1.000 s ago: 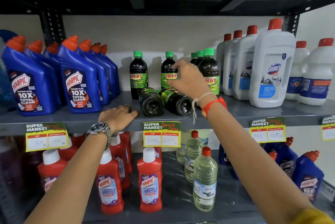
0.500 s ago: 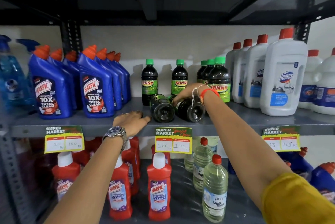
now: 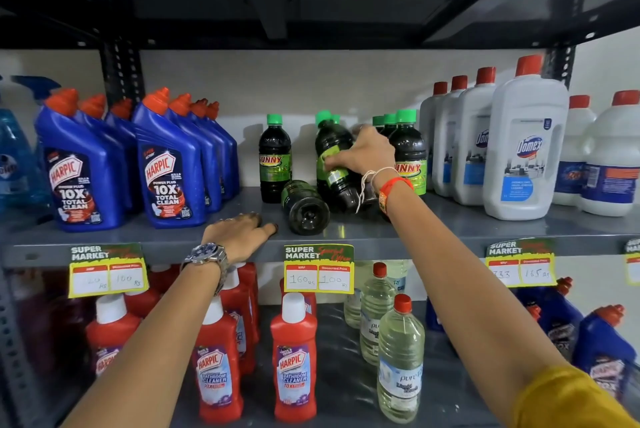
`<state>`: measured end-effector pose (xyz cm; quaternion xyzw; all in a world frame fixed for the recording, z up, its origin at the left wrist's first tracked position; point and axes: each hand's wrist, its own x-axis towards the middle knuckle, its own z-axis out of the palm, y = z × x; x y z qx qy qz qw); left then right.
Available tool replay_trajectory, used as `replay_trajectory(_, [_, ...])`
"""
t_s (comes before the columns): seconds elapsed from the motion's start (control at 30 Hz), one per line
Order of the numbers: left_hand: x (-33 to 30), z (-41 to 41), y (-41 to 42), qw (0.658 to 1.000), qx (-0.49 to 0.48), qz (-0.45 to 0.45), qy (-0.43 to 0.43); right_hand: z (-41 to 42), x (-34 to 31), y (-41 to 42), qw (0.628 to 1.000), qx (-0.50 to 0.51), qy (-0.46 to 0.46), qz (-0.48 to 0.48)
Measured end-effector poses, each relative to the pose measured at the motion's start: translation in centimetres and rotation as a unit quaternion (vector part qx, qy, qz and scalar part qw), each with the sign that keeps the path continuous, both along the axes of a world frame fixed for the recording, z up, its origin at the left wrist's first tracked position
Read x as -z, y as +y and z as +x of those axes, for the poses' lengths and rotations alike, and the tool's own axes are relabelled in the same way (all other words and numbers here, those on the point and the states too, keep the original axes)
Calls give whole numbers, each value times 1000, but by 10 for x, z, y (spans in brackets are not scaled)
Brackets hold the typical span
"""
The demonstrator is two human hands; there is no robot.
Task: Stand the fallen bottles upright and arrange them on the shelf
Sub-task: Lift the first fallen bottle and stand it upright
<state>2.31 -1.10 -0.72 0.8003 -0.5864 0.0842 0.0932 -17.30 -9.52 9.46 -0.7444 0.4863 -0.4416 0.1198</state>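
Note:
On the grey middle shelf (image 3: 450, 230), my right hand (image 3: 363, 154) grips a dark Sunny bottle with a green cap (image 3: 332, 157) and holds it tilted, cap leaning left, base near the shelf. A second dark bottle (image 3: 304, 207) lies on its side just left of it, its base facing me. One Sunny bottle (image 3: 274, 159) stands upright at the left, and several more (image 3: 407, 150) stand at the right behind my wrist. My left hand (image 3: 239, 233) rests flat on the shelf's front edge, fingers apart, holding nothing.
Blue Harpic bottles (image 3: 166, 168) crowd the shelf's left side and white Domex bottles (image 3: 523, 147) its right. Price tags (image 3: 318, 268) hang on the front edge. Below stand red Harpic bottles (image 3: 294, 365) and clear bottles (image 3: 398, 358). The upper shelf (image 3: 311, 12) overhangs closely.
My right hand took hold of the right-hand fallen bottle and raised it from lying flat to a steep tilt. The other fallen bottle stayed put. My left hand has not moved.

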Motion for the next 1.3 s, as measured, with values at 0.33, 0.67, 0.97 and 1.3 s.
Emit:
replay_trajectory(0.33, [0, 2, 1, 997, 32, 12, -68, -2, 26, 8, 989, -26, -131, -68])
replay_trajectory(0.67, [1, 1, 0, 996, 30, 23, -87, 4, 46, 13, 993, -64, -90, -31])
replay_trajectory(0.97, [4, 4, -4, 1000, 3, -23, -18, 12, 29, 17, 990, 75, 56, -103])
replay_trajectory(1.3, [3, 5, -5, 1000, 3, -8, -20, 5, 13, -4, 990, -88, -81, 71])
